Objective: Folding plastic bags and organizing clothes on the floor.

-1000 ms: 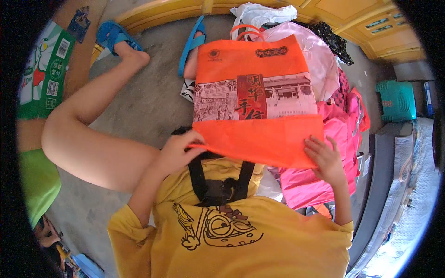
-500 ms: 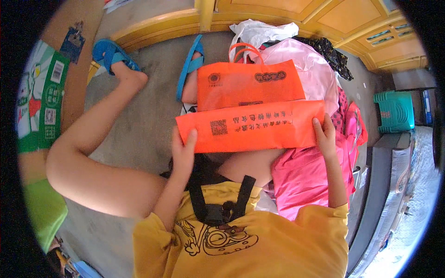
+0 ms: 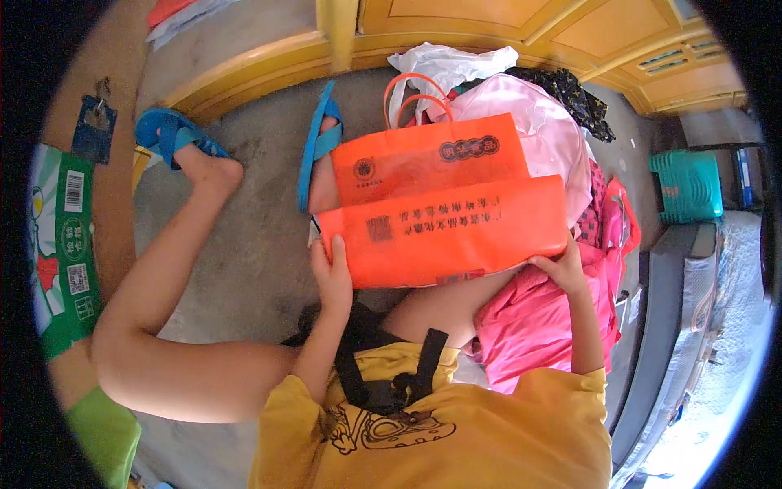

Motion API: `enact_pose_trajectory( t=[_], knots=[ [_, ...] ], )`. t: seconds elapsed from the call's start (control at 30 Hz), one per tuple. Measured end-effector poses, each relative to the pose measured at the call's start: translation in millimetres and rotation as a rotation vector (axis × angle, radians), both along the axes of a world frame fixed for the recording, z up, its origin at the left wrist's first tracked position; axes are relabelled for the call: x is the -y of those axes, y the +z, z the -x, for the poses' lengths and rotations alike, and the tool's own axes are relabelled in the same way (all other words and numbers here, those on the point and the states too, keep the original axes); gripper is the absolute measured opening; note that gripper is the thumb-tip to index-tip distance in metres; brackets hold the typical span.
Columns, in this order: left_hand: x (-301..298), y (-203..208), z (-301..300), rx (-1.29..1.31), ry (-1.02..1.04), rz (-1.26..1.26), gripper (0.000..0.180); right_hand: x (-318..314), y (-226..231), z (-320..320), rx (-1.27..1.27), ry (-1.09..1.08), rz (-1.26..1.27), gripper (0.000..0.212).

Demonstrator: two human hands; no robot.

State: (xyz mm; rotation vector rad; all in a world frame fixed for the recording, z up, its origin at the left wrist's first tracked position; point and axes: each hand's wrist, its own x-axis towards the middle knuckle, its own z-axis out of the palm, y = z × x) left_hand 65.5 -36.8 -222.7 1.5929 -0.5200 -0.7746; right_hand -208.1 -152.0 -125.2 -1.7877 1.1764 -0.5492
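Orange bag [image 3: 444,232]: lies between our two hands, bent over on itself, with its handles [image 3: 417,76] pointing away beyond both hands.
Green carton [image 3: 69,277]: stands well to the left of our left hand.
Left blue slipper [image 3: 175,134]: sits ahead and to the left of our left hand, on a foot.
Other blue slipper [image 3: 320,151]: rests beyond our left hand, just beside the bag.
Left hand [image 3: 332,273]: we grip the near left end of the bag, thumb on the face, other fingers mostly hidden.
Folded flap [image 3: 383,257]: spans from hand to hand and covers the nearer part of the upper panel [image 3: 407,155]; its right end sticks out past that panel's side. We judge it best to bring the side edges into line, hold both ends level, and draw them lightly apart so the crease runs straight.
Right hand [image 3: 564,267]: we hold the near right corner, thumb along the lower edge; the fingers are partly hidden, so we cannot tell how firmly. A matching light pinch should suit such thin, limp material.
Bright pink cloth [image 3: 546,326]: lies under and beside our right hand, so we should avoid snagging it.
Teal basket [image 3: 691,186]: stands well to the right of our right hand.
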Motion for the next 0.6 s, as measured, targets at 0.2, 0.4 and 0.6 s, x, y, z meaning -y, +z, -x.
enact_pose_trajectory(
  t=[0.2, 0.4, 0.6],
  knots=[
    [-35, -22, 14, -0.254, -0.006, 0.16, 0.046, 4, -8, -10, -0.078, -0.065, 0.111, 0.039],
    [-19, -18, 20, -0.177, -0.077, 0.115, 0.03, 9, -19, -6, 0.002, -0.3, -0.012, 0.023],
    [1, -12, 16, 0.072, -0.053, -0.082, 0.02, -8, -21, -2, -0.569, -0.378, 0.501, 0.015]
  ],
)
